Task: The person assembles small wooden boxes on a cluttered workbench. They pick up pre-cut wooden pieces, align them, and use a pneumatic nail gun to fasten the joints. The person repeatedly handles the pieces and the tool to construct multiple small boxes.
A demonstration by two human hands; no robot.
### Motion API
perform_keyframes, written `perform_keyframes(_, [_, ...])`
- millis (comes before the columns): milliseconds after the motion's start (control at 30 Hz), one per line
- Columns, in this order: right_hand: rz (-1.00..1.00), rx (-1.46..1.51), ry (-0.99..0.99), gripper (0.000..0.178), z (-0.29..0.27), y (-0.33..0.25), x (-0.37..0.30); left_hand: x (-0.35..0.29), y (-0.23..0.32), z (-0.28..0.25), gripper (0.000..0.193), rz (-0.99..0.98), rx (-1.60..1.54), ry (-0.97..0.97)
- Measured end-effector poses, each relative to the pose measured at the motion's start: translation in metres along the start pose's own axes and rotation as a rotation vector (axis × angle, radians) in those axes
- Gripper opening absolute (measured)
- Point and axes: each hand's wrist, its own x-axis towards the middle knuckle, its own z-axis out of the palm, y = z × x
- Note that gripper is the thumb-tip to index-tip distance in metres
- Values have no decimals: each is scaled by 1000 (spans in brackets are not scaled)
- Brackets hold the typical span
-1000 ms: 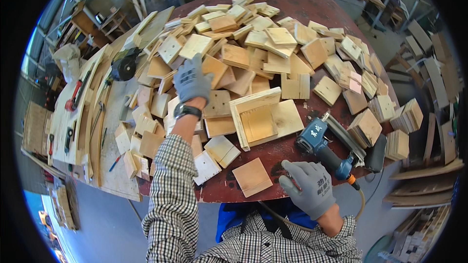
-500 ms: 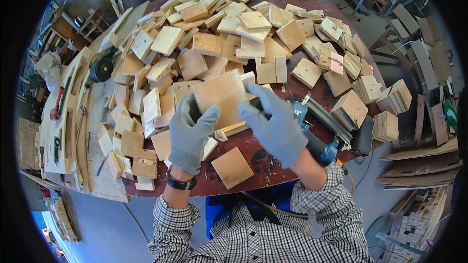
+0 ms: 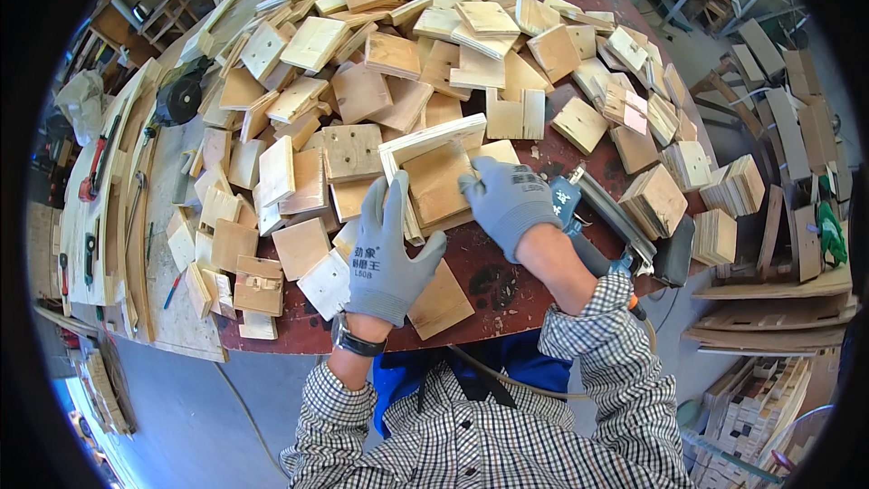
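Note:
Both my hands wear grey gloves. My left hand [image 3: 389,254] is open, with its stretched fingers against the left side of an L-shaped corner of pale wooden strips [image 3: 433,138]. A square wooden block [image 3: 439,186] lies inside that corner. My right hand [image 3: 511,204] grips the block at its right edge, its fingers partly hidden. Partly covered by my left hand, another square block [image 3: 441,303] lies flat near the table's front edge. Just right of my right hand, a blue nail gun [image 3: 597,235] lies on the red table [image 3: 507,308].
A large heap of square wooden blocks [image 3: 362,91] covers the back and left of the table. Small stacks of blocks [image 3: 715,237] stand at the right edge. On the left board are a black tape measure [image 3: 178,101], red-handled pliers [image 3: 90,183] and long strips.
The block between my hands has been lowered into the corner of strips. My left hand has opened and spread its fingers, and my right hand stays at the block's right edge.

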Motion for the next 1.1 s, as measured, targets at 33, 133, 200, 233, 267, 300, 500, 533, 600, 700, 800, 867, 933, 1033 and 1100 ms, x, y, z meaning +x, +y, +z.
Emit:
perform_keyframes(33, [-17, -108, 60, 43, 4, -3, -2, -2, 6, -3, 94, 7, 142, 20])
perform_keyframes(133, [-36, -282, -99, 41, -12, -9, -4, -4, 0, -3, 91, -1, 304, 32])
perform_keyframes(200, [-16, -212, -14, 38, -26, 7, -1, 0, 1, -4, 87, 34, 336, 76])
perform_keyframes(233, [-93, -194, 18, 36, -27, 19, 2, 2, 2, -5, 86, 33, 337, 61])
perform_keyframes(267, [-171, -175, 49, 35, -27, 29, 7, 3, 3, -3, 86, 30, 338, 46])
perform_keyframes(300, [-115, -152, -81, 39, -37, 25, 10, 5, 4, -1, 79, 42, 372, 53])
perform_keyframes(500, [-287, -379, -168, 56, -15, 4, 7, 10, 6, 15, 53, -24, 284, 72])
perform_keyframes(533, [-290, -372, -149, 56, -10, 3, 11, 9, 4, 16, 51, -11, 278, 87])
perform_keyframes(600, [-285, -295, -179, 55, -10, 9, 15, 8, -2, 21, 48, 18, 267, 120])
perform_keyframes(700, [-266, -199, -248, 52, -21, 14, 16, 10, 1, 21, 47, 0, 223, 118])
perform_keyframes(800, [-300, -251, -201, 51, -15, 16, 13, 10, 4, 20, 47, -2, 221, 121])
perform_keyframes(867, [-292, -300, -189, 57, -12, 19, 8, 10, 5, 22, 48, 17, 206, 121])
perform_keyframes(933, [-316, -420, -129, 62, 4, 12, 6, 8, 0, 17, 49, 0, 223, 130])
perform_keyframes(1033, [-309, -376, -34, 73, -8, 9, -9, 6, 0, 20, 54, -23, 210, 139])
perform_keyframes(1100, [-320, -255, 61, 76, -11, 10, -18, 6, 5, 20, 56, -37, 193, 120])
